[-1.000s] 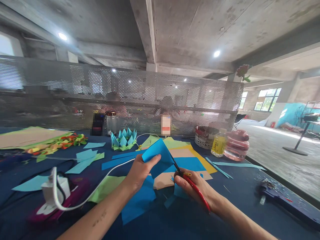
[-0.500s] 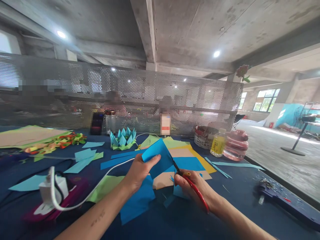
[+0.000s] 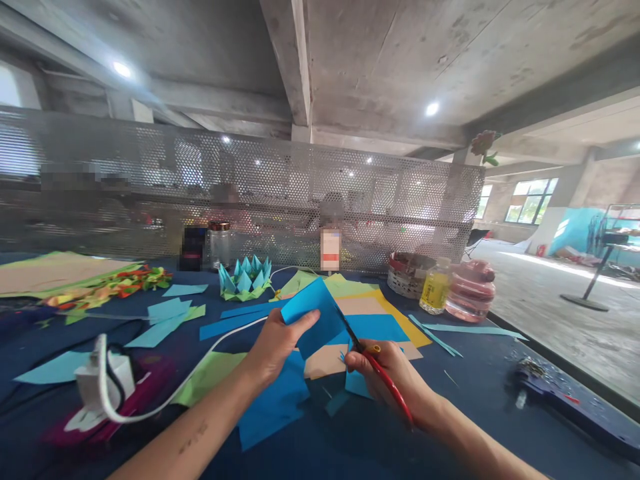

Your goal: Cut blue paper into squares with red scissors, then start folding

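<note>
My left hand (image 3: 285, 340) pinches a blue sheet of paper (image 3: 317, 317) between thumb and fingers, raised above the table. My right hand (image 3: 387, 373) is closed round red-handled scissors (image 3: 383, 373). Their dark blades lie along the right edge of the held paper and look nearly closed. Below the hands more blue paper (image 3: 273, 413) lies on the dark blue tabletop. Behind the held sheet are a pink-beige sheet (image 3: 327, 363), another blue sheet (image 3: 380, 328) and a yellow sheet (image 3: 413, 327). Blue strips (image 3: 225, 328) lie to the left.
A folded paper crown-like piece (image 3: 245, 283) stands at the back, near a glass jar (image 3: 219, 247). On the left is a power strip (image 3: 100, 427) with a white cable. A basket (image 3: 407, 273), a yellow-labelled bottle (image 3: 435, 288) and a pink jug (image 3: 470, 293) stand back right.
The scissors' handles have drawn slightly closer together beside the paper. My left hand keeps its hold on the sheet, and the view has shifted very slightly.
</note>
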The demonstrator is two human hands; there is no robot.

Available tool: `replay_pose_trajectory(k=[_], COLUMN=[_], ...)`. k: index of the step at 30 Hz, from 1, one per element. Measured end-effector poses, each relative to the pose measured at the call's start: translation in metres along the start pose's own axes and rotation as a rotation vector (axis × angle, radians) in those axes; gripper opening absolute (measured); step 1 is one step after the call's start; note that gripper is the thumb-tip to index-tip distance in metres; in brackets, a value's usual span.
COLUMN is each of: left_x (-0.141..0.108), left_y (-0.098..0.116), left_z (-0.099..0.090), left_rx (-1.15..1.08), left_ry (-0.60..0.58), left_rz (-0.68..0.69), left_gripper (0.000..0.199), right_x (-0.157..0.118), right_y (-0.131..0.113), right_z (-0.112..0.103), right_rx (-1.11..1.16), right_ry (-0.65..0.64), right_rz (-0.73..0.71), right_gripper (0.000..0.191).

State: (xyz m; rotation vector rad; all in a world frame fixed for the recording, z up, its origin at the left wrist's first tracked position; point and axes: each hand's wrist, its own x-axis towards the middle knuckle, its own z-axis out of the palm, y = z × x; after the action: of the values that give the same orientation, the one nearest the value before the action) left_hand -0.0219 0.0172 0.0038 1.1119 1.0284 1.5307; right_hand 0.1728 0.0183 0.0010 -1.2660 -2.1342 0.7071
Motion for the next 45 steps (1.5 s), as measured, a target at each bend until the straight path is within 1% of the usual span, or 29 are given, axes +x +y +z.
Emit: replay_pose_trajectory(k=[3, 9, 13, 18, 22, 26, 29, 32, 35, 39, 42, 45], left_x=[0.000, -0.001, -0.002, -0.007, -0.010, -0.010, -0.010, -0.009, -0.009, -0.009, -0.011, -0.014], left_y=[-0.001, -0.001, 0.000, 0.004, 0.003, 0.003, 0.002, 0.002, 0.001, 0.001, 0.002, 0.001], left_z=[0.000, 0.001, 0.004, 0.009, 0.009, 0.009, 0.009, 0.010, 0.009, 0.009, 0.010, 0.012], left_rx=[-0.008, -0.075, -0.038, -0.055, -0.065, -0.068, -0.079, -0.088, -0.087, -0.123, -0.137, -0.116], left_ry=[0.011, -0.075, -0.102, -0.130, -0.143, -0.140, -0.136, -0.144, -0.138, -0.161, -0.176, -0.209], left_rz=[-0.014, 0.026, 0.070, 0.028, 0.039, 0.024, 0.013, -0.003, -0.001, 0.020, 0.009, -0.017], left_gripper=[0.029, 0.021, 0.015, 0.018, 0.017, 0.015, 0.018, 0.025, 0.028, 0.022, 0.022, 0.019], right_x=[0.003, -0.004, -0.009, -0.007, -0.006, -0.007, -0.006, -0.005, -0.004, -0.003, -0.005, -0.007], right_y=[0.001, -0.007, -0.013, -0.010, -0.008, -0.007, -0.004, -0.001, 0.000, 0.000, -0.001, -0.003], right_z=[-0.001, -0.007, -0.008, -0.007, -0.007, -0.005, -0.003, 0.000, 0.000, -0.004, -0.007, -0.008], right_rx=[-0.003, 0.008, 0.012, 0.023, 0.033, 0.039, 0.043, 0.044, 0.047, 0.039, 0.044, 0.041], right_ry=[-0.007, -0.045, -0.061, -0.076, -0.086, -0.064, -0.060, -0.063, -0.057, -0.061, -0.092, -0.088], right_rz=[-0.032, -0.104, -0.097, -0.077, -0.079, -0.060, -0.059, -0.051, -0.060, -0.092, -0.127, -0.121], right_gripper=[0.056, 0.057, 0.057, 0.055, 0.055, 0.057, 0.059, 0.060, 0.059, 0.054, 0.053, 0.054])
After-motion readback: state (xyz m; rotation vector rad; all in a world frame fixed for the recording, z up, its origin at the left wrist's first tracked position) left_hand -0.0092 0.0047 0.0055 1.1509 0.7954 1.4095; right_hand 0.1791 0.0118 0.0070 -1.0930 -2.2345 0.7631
